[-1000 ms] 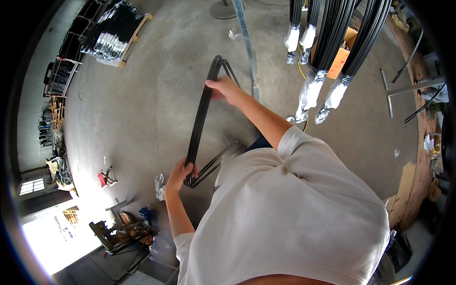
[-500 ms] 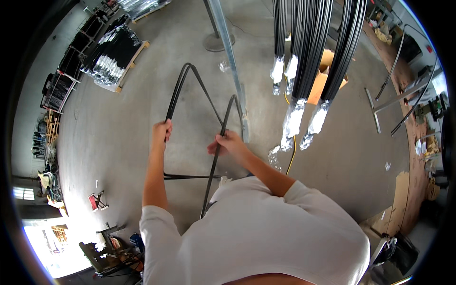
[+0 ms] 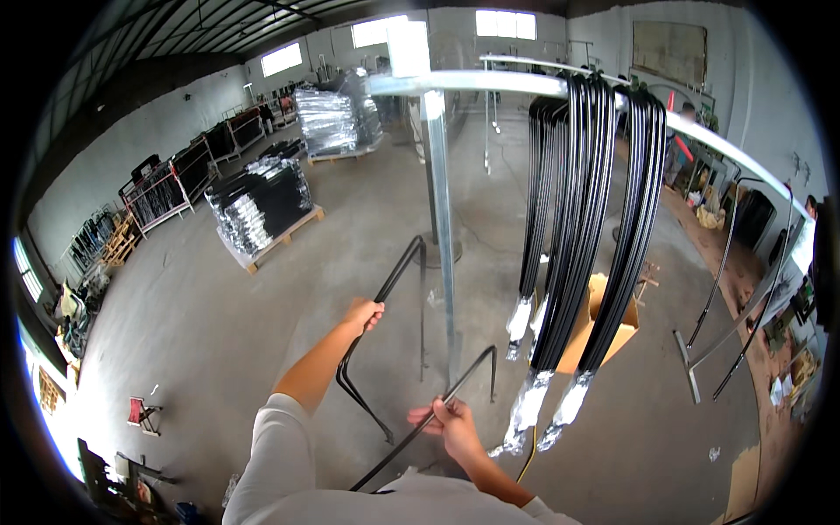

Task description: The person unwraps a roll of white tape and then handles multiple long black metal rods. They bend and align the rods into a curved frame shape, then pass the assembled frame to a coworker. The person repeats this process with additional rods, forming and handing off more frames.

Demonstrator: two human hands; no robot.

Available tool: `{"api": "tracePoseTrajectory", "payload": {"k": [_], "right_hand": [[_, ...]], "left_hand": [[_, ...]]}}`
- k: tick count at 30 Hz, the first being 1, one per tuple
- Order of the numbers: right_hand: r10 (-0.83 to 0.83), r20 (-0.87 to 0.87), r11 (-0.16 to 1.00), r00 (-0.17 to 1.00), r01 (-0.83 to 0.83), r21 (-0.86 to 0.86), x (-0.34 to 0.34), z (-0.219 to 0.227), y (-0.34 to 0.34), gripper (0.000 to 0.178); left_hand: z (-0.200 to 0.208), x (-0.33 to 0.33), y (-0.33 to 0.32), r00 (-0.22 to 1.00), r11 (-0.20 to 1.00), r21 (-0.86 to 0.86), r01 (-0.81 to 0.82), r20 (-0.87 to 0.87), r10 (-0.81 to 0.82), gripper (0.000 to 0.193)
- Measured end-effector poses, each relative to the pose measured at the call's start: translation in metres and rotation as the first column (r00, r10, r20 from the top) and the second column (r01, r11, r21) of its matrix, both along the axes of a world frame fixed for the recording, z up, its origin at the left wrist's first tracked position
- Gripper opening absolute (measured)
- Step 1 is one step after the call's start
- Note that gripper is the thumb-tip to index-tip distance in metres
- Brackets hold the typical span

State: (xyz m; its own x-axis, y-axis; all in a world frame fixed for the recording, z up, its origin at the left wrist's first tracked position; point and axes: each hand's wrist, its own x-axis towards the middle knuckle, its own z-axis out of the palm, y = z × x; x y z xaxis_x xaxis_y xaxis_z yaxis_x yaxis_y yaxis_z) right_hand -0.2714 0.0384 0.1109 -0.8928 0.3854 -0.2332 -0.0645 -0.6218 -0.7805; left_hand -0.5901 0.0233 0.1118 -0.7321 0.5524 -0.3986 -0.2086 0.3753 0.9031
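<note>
My left hand (image 3: 365, 315) is closed around a few thin black bent tubes (image 3: 401, 264), which rise to a bend ahead and also angle down below the fist. Lower and to the right, my right hand (image 3: 448, 423) pinches another black bent tube (image 3: 472, 369) between thumb and fingers, some fingers stretched out. That tube slants from near my waist up to a hooked end. Beyond my right hand, several bundles of black tubes (image 3: 599, 201) hang from a grey metal rail (image 3: 503, 83). Their lower ends are wrapped in shiny clear plastic (image 3: 529, 404).
An upright metal post (image 3: 443, 219) stands just ahead between me and the hanging bundles. A cardboard box (image 3: 582, 346) sits behind them. Wrapped stock (image 3: 258, 206) lies on a pallet at the far left. A small folding stool (image 3: 144, 416) is on the left floor.
My view has tilted up, bringing the rail and far wall into sight. The tubes in my two hands have moved apart, the right one now leaning to the right.
</note>
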Motion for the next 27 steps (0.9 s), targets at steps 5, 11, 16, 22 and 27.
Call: {"api": "tracePoseTrajectory", "payload": {"k": [5, 11, 16, 22, 27], "right_hand": [[-0.013, 0.038, 1.000, 0.999, 0.014, -0.027, 0.012, -0.008, -0.004, 0.015], [-0.074, 0.050, 0.994, 0.996, 0.078, -0.075, 0.024, -0.010, 0.004, 0.015], [-0.062, 0.092, 0.994, 0.994, 0.070, -0.082, 0.023, -0.014, 0.003, 0.017], [-0.023, 0.090, 0.990, 0.996, 0.036, -0.137, 0.023, -0.023, -0.011, 0.018], [0.016, 0.055, 0.988, 0.998, -0.007, -0.156, 0.024, -0.028, -0.022, 0.020]], "left_hand": [[-0.036, -0.017, 0.027, 0.995, 1.000, -0.018, -0.024, -0.094, 0.022, 0.016], [-0.072, 0.020, 0.049, 0.998, 0.999, 0.024, -0.026, 0.054, 0.025, 0.017], [-0.085, 0.041, 0.051, 0.977, 0.983, 0.137, 0.123, 0.156, -0.144, 0.015], [-0.088, 0.048, 0.062, 0.977, 0.979, 0.147, 0.141, 0.137, -0.162, 0.008], [-0.105, 0.028, 0.048, 0.947, 0.998, -0.056, -0.021, -0.320, 0.002, 0.022]]}}
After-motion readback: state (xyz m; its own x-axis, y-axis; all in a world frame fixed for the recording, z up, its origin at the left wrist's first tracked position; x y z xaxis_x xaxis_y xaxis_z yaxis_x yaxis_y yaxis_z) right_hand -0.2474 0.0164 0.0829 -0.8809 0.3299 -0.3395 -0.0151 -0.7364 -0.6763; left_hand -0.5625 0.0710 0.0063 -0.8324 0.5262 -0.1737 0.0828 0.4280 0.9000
